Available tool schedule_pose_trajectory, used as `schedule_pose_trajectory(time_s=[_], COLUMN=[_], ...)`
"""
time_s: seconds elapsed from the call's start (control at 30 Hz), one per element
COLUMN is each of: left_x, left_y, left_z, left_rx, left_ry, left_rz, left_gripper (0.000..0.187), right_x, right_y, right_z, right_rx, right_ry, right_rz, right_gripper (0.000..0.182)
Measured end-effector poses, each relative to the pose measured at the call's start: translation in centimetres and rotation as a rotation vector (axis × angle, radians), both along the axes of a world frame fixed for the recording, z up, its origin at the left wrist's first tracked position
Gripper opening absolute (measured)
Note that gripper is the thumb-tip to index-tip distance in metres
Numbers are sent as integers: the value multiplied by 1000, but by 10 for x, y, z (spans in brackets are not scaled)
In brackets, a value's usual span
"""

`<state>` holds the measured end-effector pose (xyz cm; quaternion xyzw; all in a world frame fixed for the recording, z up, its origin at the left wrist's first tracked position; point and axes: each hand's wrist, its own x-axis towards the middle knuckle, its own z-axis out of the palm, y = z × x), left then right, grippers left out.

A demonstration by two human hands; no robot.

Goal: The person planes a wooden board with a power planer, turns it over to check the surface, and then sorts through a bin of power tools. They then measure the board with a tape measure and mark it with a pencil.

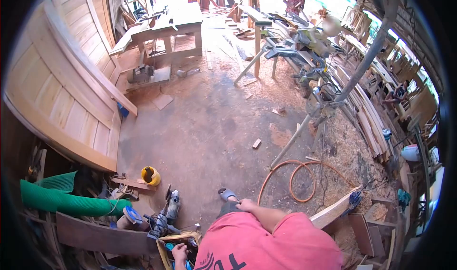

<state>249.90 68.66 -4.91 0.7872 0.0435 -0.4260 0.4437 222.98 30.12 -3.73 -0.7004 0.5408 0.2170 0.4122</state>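
Observation:
My left hand [180,252] is low in the view, at the mouth of a yellow-rimmed container [164,256] with tools and small items inside. Its fingers look curled; what they hold, if anything, is too small to make out. My right hand [246,205] rests closed at the hem of my dark shorts [230,208], its grip partly hidden. Just beyond the container lies an angle grinder [173,207]. Left of it is a power tool with a round blue face [133,215].
A yellow bucket [150,175] and a green mesh roll [76,201] sit at left, below leaning wooden panels [62,89]. An orange hose [291,184] coils on the floor at right, near a metal stand [297,141]. Another person [294,1] is far back, beyond a workbench [176,29].

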Motion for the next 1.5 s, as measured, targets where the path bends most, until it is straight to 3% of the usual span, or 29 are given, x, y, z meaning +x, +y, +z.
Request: schedule_pose_trajectory(time_s=[0.1,0.13,0.33,0.57,0.83,1.17,1.33,1.37,1.4,1.43,1.47,1.5], left_x=[-7,-10,-39,-74,-99,-106,-116,-108,-115,-115,-116,-123], left_y=[-19,-24,-60,-137,-180,-134,-104,-124,-114,-105,-114,-106], left_z=[1,3,-6,-1,-4,-7,-21,16,-7,-29,-7,-19], left_rx=[20,44,257,227,258,344,337,480,364,404,446,397], left_ry=[-54,-18,-139,-120,-139,-267,-494,-318,-408,-390,-332,-413], left_rz=[-76,-68,-283,-178,-125,31,81,36,77,42,111,114], left_gripper=[4,6,62,51,41,29,23,31,30,24,24,22], right_x=[8,8,34,83,123,139,121,115,111,110,107,110], right_y=[-29,-43,-152,-258,-276,-247,-240,-238,-238,-236,-227,-220], right_z=[-7,-8,-16,-15,-30,-16,-33,-46,-60,-73,-64,-51], right_rx=[-6,3,-34,-64,-50,28,-16,-95,-68,-81,-92,-30], right_ry=[-25,-30,-67,-96,-108,-129,-56,-101,-63,-25,-127,-175], right_rz=[22,32,64,209,351,450,518,564,491,548,430,381], right_gripper=[55,54,50,44,43,48,48,46,44,42,38,36])
